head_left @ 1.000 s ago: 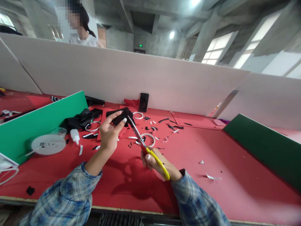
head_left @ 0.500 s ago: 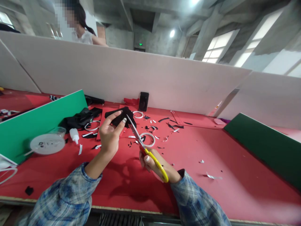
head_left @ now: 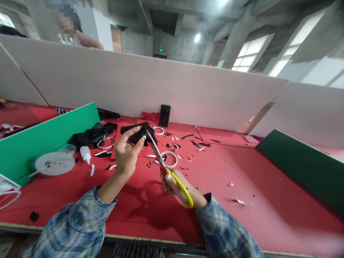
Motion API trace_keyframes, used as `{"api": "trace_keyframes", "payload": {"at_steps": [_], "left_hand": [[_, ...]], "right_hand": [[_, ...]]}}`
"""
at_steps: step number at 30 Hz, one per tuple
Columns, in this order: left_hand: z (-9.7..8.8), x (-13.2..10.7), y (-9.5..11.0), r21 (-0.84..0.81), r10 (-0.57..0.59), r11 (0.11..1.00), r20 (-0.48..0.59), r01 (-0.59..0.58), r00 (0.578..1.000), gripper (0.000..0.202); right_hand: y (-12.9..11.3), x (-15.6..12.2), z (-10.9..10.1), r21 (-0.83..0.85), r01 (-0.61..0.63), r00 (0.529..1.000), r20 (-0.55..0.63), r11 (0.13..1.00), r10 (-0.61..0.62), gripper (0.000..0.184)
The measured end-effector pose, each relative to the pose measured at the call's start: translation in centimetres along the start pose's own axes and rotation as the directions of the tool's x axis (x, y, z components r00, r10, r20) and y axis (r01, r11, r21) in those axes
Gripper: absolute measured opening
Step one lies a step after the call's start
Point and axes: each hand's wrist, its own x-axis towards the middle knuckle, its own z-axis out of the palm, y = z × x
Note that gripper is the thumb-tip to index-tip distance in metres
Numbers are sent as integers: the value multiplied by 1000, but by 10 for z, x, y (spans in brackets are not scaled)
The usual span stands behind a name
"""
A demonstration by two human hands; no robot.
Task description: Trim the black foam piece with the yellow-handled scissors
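Left hand (head_left: pixel 125 154) still pinches the black fabric scrap (head_left: pixel 137 131); right hand (head_left: pixel 175 185) still grips yellow-handled scissors (head_left: pixel 163 167). The person (head_left: pixel 68 31) behind the white partition (head_left: pixel 161 86) moved left. Scrap-littered red table (head_left: pixel 242 222), concrete hall.

red worktop (head_left: pixel 242 215) | rear-left: black fabric heap (head_left: pixel 90 136), glue bottle (head_left: pixel 85 154), round clear lid (head_left: pixel 55 163) by green board (head_left: pixel 40 139) | rear edge: black rectangular device (head_left: pixel 164 115) | middle: white ring (head_left: pixel 170 159), black and white scraps (head_left: pixel 199 143) | right edge: dark green board (head_left: pixel 303 166)

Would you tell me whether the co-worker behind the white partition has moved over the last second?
Yes: the co-worker has shifted left, from in front of the white pillar to mostly left of it.
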Motion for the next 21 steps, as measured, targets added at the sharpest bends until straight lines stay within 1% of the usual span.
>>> {"api": "trace_keyframes", "payload": {"at_steps": [7, 13, 17, 21], "left_hand": [[0, 2, 1, -14, -10, 1000, 0, 10, 1000, 32], [-3, 5, 0, 39, 30, 999, 25, -31, 999, 28], [-7, 8, 0, 76, 66, 995, 66, -71, 996, 30], [-11, 11, 0, 101, 84, 990, 112, -95, 990, 31]], "right_hand": [[0, 1, 0, -2, -22, 1000, -6, 1000, 22, 76], [-2, 1, -2, -4, -13, 1000, 1, 1000, 13, 76], [-2, 2, -3, 0, 2, 1000, 10, 1000, -2, 74], [-2, 1, -2, 12, -28, 1000, 15, 1000, 27, 72]]}}
